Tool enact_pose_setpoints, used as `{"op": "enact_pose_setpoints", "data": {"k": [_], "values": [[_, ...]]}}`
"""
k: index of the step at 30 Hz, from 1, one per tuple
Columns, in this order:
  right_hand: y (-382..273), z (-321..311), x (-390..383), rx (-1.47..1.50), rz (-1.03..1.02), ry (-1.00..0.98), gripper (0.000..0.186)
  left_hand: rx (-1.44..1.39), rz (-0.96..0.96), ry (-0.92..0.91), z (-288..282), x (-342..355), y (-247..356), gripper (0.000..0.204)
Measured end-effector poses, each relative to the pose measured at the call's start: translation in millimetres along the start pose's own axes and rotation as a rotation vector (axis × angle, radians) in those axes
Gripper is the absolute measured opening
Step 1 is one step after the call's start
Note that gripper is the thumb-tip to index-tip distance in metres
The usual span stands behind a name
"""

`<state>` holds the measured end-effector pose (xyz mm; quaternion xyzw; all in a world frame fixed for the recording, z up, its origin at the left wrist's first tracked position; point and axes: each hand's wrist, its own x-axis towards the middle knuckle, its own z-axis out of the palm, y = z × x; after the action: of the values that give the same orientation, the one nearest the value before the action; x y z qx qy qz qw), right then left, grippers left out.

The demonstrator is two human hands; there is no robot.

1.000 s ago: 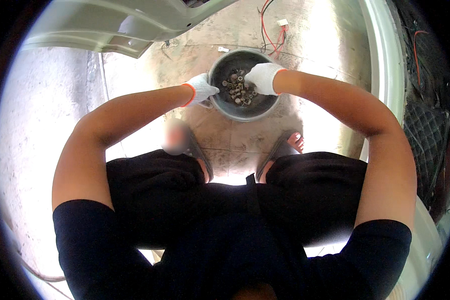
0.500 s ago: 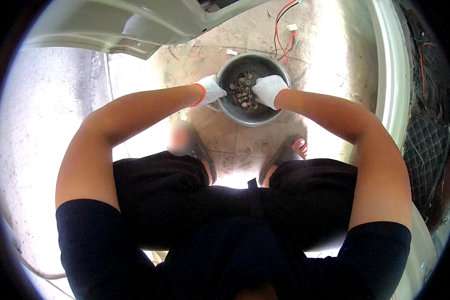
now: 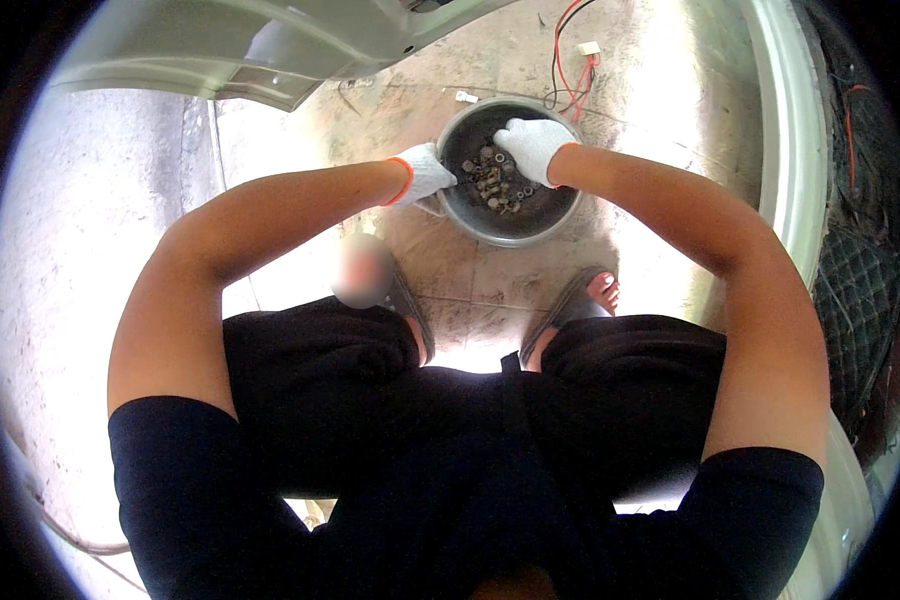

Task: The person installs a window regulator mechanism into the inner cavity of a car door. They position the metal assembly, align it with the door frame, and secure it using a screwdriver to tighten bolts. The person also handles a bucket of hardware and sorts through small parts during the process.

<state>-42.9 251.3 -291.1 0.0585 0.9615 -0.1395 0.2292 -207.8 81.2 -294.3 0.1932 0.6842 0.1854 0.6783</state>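
Note:
A round grey metal bowl (image 3: 511, 238) sits on the floor in front of my feet, with a loose pile of small metal hardware (image 3: 491, 186), such as bolts, nuts and washers, in its bottom. My left hand (image 3: 426, 174), in a white knit glove with an orange cuff, is closed on the bowl's left rim. Inside the bowl, over the far right part, is my right hand (image 3: 536, 149) in a matching glove. Its fingers are curled together and point down to the left; whatever lies between their tips is hidden.
A pale vehicle panel (image 3: 270, 50) hangs over the far left. Red and black wires with a white connector (image 3: 590, 48) lie beyond the bowl; a small white piece (image 3: 466, 96) is at its far left. A pale door-sill edge (image 3: 780, 130) runs along the right.
My right hand has shifted away from me and slightly left within the bowl, uncovering more hardware near its right side. My left hand stays at the rim.

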Motion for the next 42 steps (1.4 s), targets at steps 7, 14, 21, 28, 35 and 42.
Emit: {"op": "enact_pose_setpoints", "data": {"k": [7, 14, 21, 28, 35, 42], "values": [[-7, -3, -1, 0.007, -0.406, -0.128, 0.04, -0.02, -0.04, 0.026, 2, -4, 3, 0.032], [-2, -23, -6, -0.207, -0.339, -0.363, 0.029, -0.026, 0.001, 0.048, 2, -2, 0, 0.032], [-9, -18, -5, -0.014, -0.238, -0.223, 0.047, -0.004, -0.027, -0.008, -2, -2, 4, 0.028], [-16, -31, 4, -0.104, -0.146, -0.446, 0.04, -0.005, -0.024, 0.011, -2, 4, -2, 0.033], [-7, -30, 3, -0.058, -0.105, -0.303, 0.043, -0.005, -0.019, -0.011, -3, 9, -5, 0.033], [-17, -29, -2, -0.042, -0.1, -0.429, 0.044, -0.032, -0.047, -0.017, -4, 8, -5, 0.032]]}}
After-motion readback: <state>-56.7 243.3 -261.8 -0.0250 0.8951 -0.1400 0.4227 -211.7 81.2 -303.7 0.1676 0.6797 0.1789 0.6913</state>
